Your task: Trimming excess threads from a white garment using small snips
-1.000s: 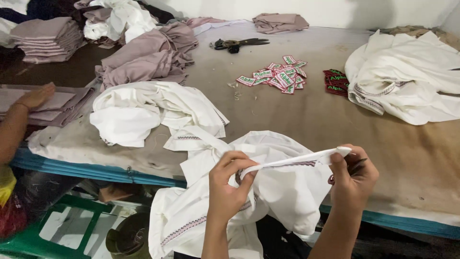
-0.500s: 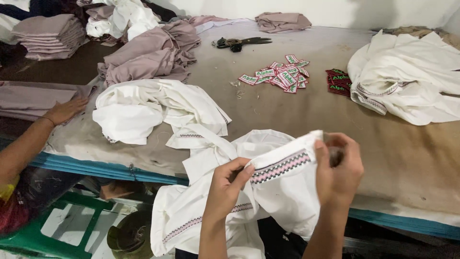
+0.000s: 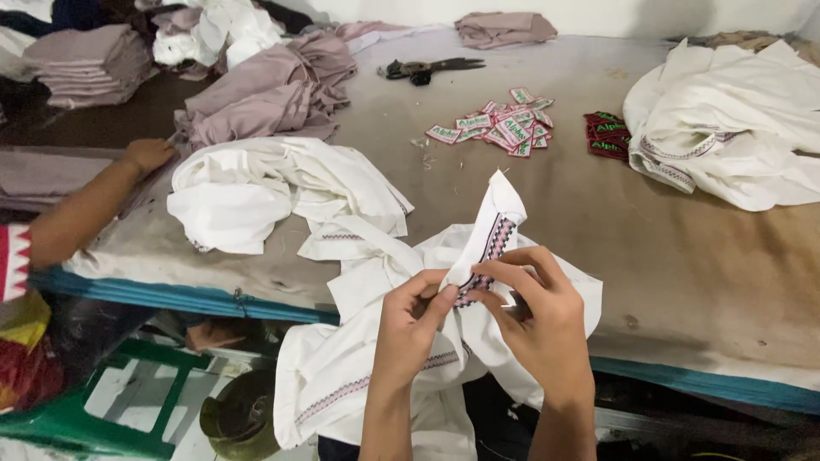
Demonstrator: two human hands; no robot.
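Note:
Both my hands pinch a white garment (image 3: 376, 376) that hangs over the table's front edge. My left hand (image 3: 410, 320) and my right hand (image 3: 534, 312) meet on its embroidered band (image 3: 489, 243), a strip with a dark zigzag pattern that stands up between my fingertips. The rest of the cloth droops toward the floor below my wrists.
A work table (image 3: 683, 256) holds a white garment pile (image 3: 265, 192), another white pile (image 3: 735, 141), mauve cloth (image 3: 265, 85), small labels (image 3: 500, 128), dark labels (image 3: 608, 137) and scissors (image 3: 423, 68). Another person's arm (image 3: 94, 196) rests at the left. A green stool (image 3: 94, 410) stands below.
The band was stretched flat between my hands, then folded; now my hands have come together and it points upward. The other person's hand slid further onto the table.

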